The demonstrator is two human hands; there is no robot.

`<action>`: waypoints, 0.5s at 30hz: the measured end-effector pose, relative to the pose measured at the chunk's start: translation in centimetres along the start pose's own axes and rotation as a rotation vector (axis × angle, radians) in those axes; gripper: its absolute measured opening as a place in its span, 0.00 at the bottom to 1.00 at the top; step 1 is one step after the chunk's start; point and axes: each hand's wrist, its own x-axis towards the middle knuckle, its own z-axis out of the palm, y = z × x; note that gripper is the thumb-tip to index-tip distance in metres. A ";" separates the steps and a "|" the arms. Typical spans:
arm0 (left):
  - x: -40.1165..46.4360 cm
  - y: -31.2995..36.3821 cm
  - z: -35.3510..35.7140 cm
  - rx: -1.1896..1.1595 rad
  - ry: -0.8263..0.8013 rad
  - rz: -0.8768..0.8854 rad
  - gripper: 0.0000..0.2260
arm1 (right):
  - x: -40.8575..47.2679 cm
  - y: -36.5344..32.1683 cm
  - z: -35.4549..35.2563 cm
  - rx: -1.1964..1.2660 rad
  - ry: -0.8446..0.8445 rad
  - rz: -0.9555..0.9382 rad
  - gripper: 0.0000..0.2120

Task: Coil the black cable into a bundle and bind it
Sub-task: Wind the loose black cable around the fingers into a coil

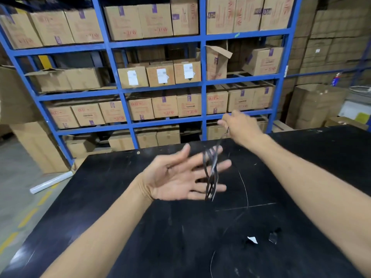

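In the middle of the frame the left hand [180,177] is spread wide, palm turned up and to the right, all fingers stretched out and apart. Several loops of the black cable [210,173] hang around its fingers, near the fingertips, and reach down a little below the hand. From these loops one strand goes up to the right hand [239,123], which is higher and further back, right of the centre. This hand is blurred; its fingers seem to be pressed together on the strand, pinching it. Both hands are above the black desk [140,227], which fills the lower half of the frame. A thin part of the cable lies on the desk in a long curve toward the lower edge of the frame. At the lower right of the desk lie a small white scrap [252,239] and a small dark piece [274,235]. Behind the desk stands a blue shelf rack [202,63], and its compartments are filled with closed cardboard boxes [160,77]; some have white labels. More boxes are stacked at the right edge.
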 end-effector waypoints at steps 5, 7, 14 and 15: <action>0.1 3.7 0.5 -0.126 0.003 0.365 0.28 | -4.5 -5.0 5.6 0.486 -0.341 -0.067 0.11; 0.8 4.4 -0.3 -0.168 0.051 0.475 0.28 | -6.1 -7.6 6.6 0.606 -0.404 -0.037 0.11; 3.5 3.5 0.0 -0.205 0.157 0.539 0.29 | -7.8 -8.3 8.3 0.586 -0.432 0.148 0.12; 4.0 3.1 0.4 -0.211 0.135 0.532 0.29 | -7.7 -7.6 8.4 0.591 -0.429 0.193 0.12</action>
